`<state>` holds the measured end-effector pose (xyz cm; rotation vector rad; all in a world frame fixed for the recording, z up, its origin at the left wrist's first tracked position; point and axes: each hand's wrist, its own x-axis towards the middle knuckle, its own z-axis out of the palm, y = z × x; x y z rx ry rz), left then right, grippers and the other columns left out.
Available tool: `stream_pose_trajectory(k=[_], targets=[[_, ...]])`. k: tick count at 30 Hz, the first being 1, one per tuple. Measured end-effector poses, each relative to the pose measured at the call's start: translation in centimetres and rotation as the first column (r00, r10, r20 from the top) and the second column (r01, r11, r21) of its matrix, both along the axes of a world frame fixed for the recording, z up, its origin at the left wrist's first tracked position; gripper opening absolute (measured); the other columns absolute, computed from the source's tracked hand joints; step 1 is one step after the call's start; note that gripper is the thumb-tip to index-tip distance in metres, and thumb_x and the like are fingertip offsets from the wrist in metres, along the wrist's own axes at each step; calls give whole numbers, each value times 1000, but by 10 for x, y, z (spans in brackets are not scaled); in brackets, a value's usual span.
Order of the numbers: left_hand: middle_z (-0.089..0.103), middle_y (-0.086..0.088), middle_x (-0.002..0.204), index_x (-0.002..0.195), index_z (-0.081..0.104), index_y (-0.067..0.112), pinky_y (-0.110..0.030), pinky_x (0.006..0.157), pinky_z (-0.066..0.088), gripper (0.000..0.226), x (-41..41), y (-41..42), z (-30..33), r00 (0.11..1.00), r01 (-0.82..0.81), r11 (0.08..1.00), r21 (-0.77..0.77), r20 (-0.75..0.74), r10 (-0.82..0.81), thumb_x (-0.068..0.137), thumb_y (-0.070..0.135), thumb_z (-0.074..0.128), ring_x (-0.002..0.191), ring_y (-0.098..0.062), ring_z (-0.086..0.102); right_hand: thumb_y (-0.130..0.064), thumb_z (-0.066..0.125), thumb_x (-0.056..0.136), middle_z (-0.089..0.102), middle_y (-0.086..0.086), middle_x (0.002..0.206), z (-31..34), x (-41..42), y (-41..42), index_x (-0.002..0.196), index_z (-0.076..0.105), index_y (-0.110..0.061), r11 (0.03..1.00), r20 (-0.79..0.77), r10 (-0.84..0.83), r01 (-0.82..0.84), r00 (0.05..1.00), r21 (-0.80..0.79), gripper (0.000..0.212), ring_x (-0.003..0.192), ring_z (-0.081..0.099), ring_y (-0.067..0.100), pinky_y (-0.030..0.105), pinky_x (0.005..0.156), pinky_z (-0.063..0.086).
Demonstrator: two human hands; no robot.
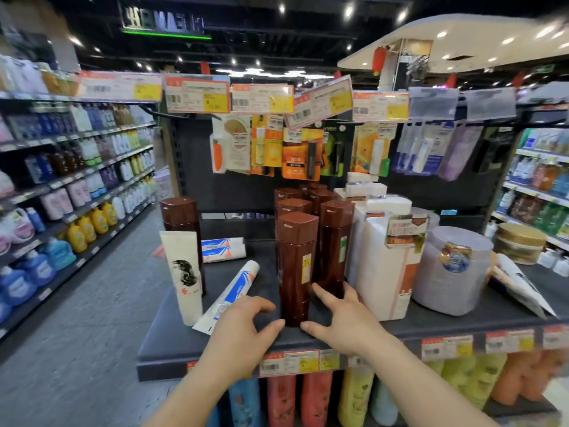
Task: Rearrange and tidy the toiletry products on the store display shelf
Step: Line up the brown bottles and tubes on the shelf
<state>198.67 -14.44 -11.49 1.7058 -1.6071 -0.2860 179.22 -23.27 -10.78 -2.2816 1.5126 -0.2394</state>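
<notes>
Shelf (172, 337): upright brown bottles (295, 266)

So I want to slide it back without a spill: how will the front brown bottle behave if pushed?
The front brown bottle is tall on a narrow base, so a push near its cap may tip it. Its glossy plastic looks slippery. With the left hand and right hand low beside it, pushing at the base seems steadier.

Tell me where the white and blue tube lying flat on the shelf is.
The white and blue tube lies diagonally on the shelf, left of centre, between the upright cream tube and the front brown bottle.
</notes>
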Motion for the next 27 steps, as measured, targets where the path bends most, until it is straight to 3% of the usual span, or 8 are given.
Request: stream_pose_trajectory(k=[4, 8, 11, 14, 19, 23, 27], targets=[[51, 27, 98, 108, 62, 36, 1, 77, 33, 29, 14, 7, 7, 998, 7, 1000, 2, 55, -7, 82, 44, 67, 95, 10, 46, -67, 52, 84, -3, 8, 161, 2, -2, 1, 148, 7, -50, 1000, -15, 1, 0, 1000, 10, 80, 147, 14, 22, 31, 115, 23], [56, 21, 109, 117, 61, 32, -11, 85, 36, 37, 26, 11, 5, 993, 26, 999, 28, 117, -29, 83, 46, 65, 99, 5, 46, -61, 51, 88, 6, 10, 161, 1, -1, 6, 150, 8, -45, 1000, -6, 1, -1, 1000, 6, 77, 148, 7, 19, 28, 115, 19], [58, 20, 114, 120, 60, 33, -8, 83, 35, 40, 28, 12, 0, 986, 67, 997, 43, 149, -72, 83, 48, 64, 101, 5, 47, -60, 49, 90, 8, 8, 161, 2, 1, 12, 151, 9, -42, 1000, 18, -26, 26, 1000, 12, 75, 148, 7, 18, 27, 115, 17], [55, 25, 106, 118, 60, 34, -2, 74, 33, 39, 28, 12, -2, 982, 93, 995, 22, 162, -95, 82, 50, 64, 97, 6, 46, -59, 46, 91, 11, 9, 161, 5, 2, 21, 152, 11, -38, 999, 33, -43, 43, 999, -5, 73, 148, 8, 18, 27, 115, 17], [54, 27, 105, 116, 60, 38, -10, 76, 38, 38, 30, 22, 1, 988, 83, 997, 2, 128, -82, 81, 53, 63, 100, 4, 50, -59, 49, 90, 21, 0, 158, 22, -7, 45, 152, 20, -31, 995, 41, -48, 51, 998, -81, 74, 146, 17, 13, 27, 113, 22], [54, 28, 108, 115, 60, 38, -17, 85, 42, 39, 37, 36, 7, 990, 27, 1000, -17, 139, -24, 80, 54, 62, 103, 4, 49, -54, 56, 88, 40, -13, 148, 34, 10, 68, 144, 39, -31, 984, 112, 87, -68, 990, -166, 63, 137, 34, 4, 17, 108, 23], [58, 24, 114, 115, 62, 36, -24, 90, 45, 35, 43, 55, 16, 986, -46, 998, -35, 159, 51, 82, 49, 64, 103, 2, 51, -52, 56, 89, 41, -13, 148, 33, 52, 76, 145, 38, -32, 956, 112, 251, -227, 962, -186, 63, 135, 37, 4, 20, 109, 27]])
